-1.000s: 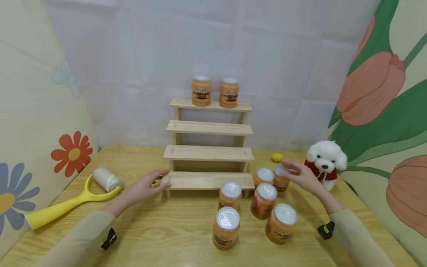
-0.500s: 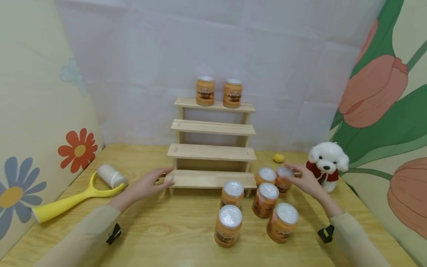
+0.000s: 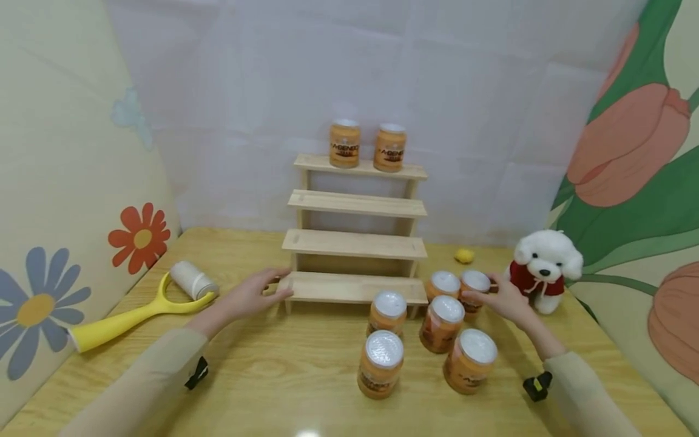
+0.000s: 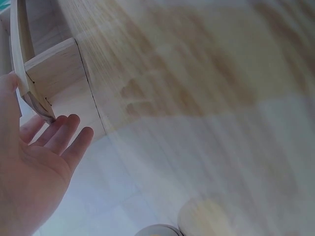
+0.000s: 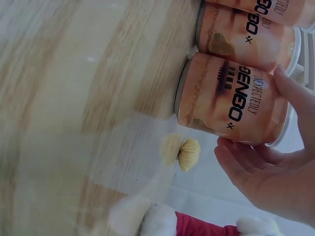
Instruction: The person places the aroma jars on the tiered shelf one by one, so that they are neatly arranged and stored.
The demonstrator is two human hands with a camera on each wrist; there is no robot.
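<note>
In the head view, my left hand [image 3: 252, 297] is at the left end of the lowest board of a stepped wooden shelf [image 3: 355, 244]. The left wrist view shows that board end [image 4: 37, 105] between the thumb and the fingers. My right hand [image 3: 505, 298] grips an orange can [image 3: 474, 285] with a silvery lid, the rearmost on the right. In the right wrist view, the thumb lies on one side of this printed can [image 5: 231, 101] and the fingers on the other. Several similar cans, such as a front can [image 3: 380, 367], stand upright around it. Two more cans [image 3: 345, 145] stand on the top board.
A white plush dog [image 3: 546, 267] in red sits just right of my right hand. Behind the cans lies a small yellow object [image 3: 464, 255]. At the left, a yellow-handled slingshot-shaped tool [image 3: 125, 318] lies beside a pale roll [image 3: 192, 280]. A cloth wall [image 3: 246, 73] stands behind.
My right hand has come down from over the rear right can's lid to its side, thumb in front. My left hand stays at the shelf end. The head view has shifted slightly.
</note>
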